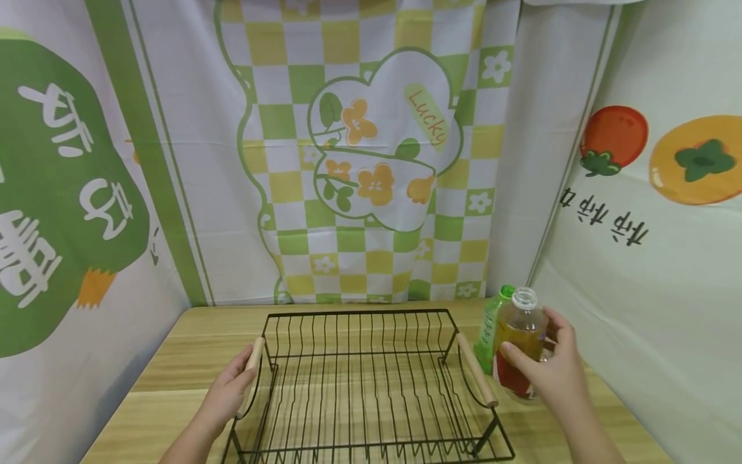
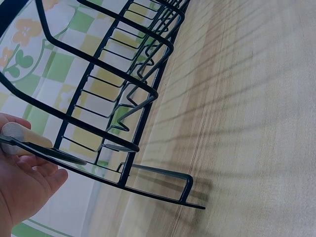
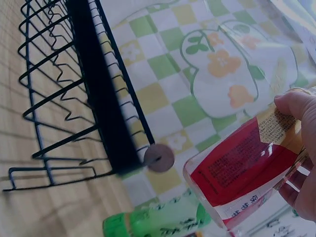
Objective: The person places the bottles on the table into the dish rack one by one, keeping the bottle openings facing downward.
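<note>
A black wire dish rack with two wooden handles stands on the table. My left hand grips its left wooden handle, with the fingers going round it in the left wrist view. At the rack's right side, my right hand holds a clear plastic bottle upright, thumb on the near side and fingers behind. This bottle shows an uncapped mouth and a red and yellow label. Just behind and left of it is a green bottle, partly hidden by the held one.
The wooden table reaches back to a checked curtain. Printed cloths hang on the left and right. The rack's right wooden handle lies close to the bottles.
</note>
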The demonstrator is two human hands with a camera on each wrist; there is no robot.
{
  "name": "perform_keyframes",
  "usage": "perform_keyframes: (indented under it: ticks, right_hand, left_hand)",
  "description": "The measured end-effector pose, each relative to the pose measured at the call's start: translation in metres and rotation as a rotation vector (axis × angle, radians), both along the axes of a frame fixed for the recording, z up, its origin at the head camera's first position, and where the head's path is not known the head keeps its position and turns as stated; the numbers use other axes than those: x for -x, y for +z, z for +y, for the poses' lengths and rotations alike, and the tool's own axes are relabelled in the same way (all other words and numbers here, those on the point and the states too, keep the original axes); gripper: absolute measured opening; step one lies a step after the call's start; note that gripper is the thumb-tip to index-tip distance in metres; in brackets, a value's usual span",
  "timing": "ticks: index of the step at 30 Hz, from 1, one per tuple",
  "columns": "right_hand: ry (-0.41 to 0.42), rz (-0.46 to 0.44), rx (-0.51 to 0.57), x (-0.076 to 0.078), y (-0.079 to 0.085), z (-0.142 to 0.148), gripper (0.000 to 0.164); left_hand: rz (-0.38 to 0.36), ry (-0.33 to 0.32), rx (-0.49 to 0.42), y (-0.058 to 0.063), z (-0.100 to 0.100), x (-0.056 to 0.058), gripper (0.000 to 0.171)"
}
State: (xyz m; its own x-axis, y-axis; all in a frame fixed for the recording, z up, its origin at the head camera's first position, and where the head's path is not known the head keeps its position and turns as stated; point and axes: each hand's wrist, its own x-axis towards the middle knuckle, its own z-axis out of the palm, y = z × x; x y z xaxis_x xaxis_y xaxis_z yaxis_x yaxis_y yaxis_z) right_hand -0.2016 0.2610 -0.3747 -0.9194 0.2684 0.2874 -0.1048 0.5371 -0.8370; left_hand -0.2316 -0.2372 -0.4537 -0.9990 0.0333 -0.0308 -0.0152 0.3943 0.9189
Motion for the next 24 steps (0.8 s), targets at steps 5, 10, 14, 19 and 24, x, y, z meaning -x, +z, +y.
perform_keyframes:
  ticks: [5, 10, 14, 19, 24]
  right_hand:
    - [0.075, 0.011, -0.023, 0.01, 0.01, -0.012, 0.098]
    - [0.117, 0.022, -0.08, 0.019, 0.015, -0.025, 0.096]
    - [0.152, 0.015, -0.082, 0.026, 0.016, -0.036, 0.095]
    - [0.18, 0.011, -0.091, 0.033, 0.017, -0.049, 0.093]
    - [0.209, 0.015, -0.146, 0.041, 0.015, -0.062, 0.09]
  left_hand:
    - [0.002, -0.003, 0.003, 0.0, 0.0, 0.0, 0.059]
    - [0.003, -0.005, 0.002, -0.001, -0.001, 0.001, 0.059]
    - [0.008, 0.001, 0.004, 0.0, 0.0, 0.0, 0.059]
    - [0.009, 0.006, 0.005, 0.002, 0.001, -0.001, 0.059]
    - [0.014, -0.001, 0.018, 0.002, 0.001, -0.001, 0.059]
